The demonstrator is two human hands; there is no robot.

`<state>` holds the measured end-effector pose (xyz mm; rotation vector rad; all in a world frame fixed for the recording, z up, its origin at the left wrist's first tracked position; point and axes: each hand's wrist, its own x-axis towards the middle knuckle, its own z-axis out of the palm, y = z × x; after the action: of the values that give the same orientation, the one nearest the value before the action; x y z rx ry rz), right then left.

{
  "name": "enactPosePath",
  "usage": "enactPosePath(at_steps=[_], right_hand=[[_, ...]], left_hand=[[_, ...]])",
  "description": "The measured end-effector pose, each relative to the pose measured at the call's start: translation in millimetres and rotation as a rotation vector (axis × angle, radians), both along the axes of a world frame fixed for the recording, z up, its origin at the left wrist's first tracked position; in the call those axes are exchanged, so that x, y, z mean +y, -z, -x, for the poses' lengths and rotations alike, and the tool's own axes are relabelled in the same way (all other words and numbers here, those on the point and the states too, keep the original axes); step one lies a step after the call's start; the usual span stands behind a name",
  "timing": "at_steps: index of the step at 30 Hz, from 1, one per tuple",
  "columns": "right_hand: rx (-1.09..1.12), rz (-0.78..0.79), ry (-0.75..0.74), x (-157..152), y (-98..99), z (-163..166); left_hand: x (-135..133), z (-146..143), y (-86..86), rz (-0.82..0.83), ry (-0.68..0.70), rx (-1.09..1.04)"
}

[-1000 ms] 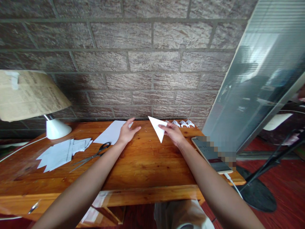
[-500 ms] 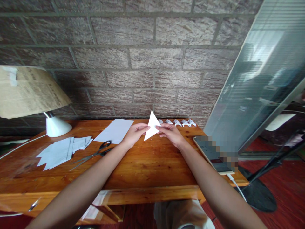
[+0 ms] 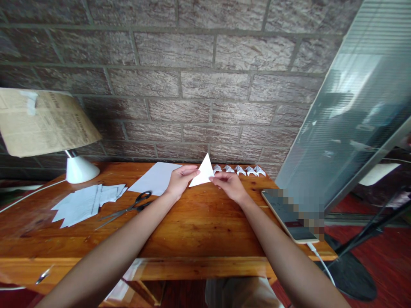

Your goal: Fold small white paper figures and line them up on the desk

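A white sheet of paper folded into a triangle (image 3: 203, 172) is held up over the far part of the desk, one point upward. My left hand (image 3: 180, 182) pinches its left edge between thumb and fingers. At its lower right corner, my right hand (image 3: 229, 184) grips it with thumb and fingertips. Behind my right hand, several small folded white paper pieces (image 3: 240, 170) stand in a row near the wall. A flat white sheet (image 3: 154, 177) lies beyond my left forearm, with black-handled scissors (image 3: 128, 208) beside it.
White paper cutouts (image 3: 81, 205) lie on the left of the wooden desk (image 3: 205, 231). A lamp (image 3: 81, 169) with a newsprint shade stands behind them. On the right rests a tablet (image 3: 285, 214) with a white cable (image 3: 323, 261). A brick wall (image 3: 195, 85) borders the desk's back.
The paper triangle has turned slightly, its lower edge now nearer level. My right hand has shifted to its lower right corner. The whole view has moved a little.
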<state>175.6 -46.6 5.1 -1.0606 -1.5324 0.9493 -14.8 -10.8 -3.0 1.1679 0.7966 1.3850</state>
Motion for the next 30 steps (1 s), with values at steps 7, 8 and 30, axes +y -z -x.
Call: enactPosePath(at_steps=[7, 8, 30], right_hand=[[-0.008, 0.009, -0.012, 2.3, 4.7, -2.4], [-0.008, 0.017, -0.039, 2.4, 5.2, -2.3], [0.064, -0.023, -0.043, 3.9, 1.8, -5.3]], left_hand=[[-1.6, 1.1, 0.2, -0.029, 0.073, 0.097], [-1.6, 0.7, 0.4, -0.051, 0.081, 0.108], [-1.6, 7.1, 2.9, 0.037, 0.407, 0.280]])
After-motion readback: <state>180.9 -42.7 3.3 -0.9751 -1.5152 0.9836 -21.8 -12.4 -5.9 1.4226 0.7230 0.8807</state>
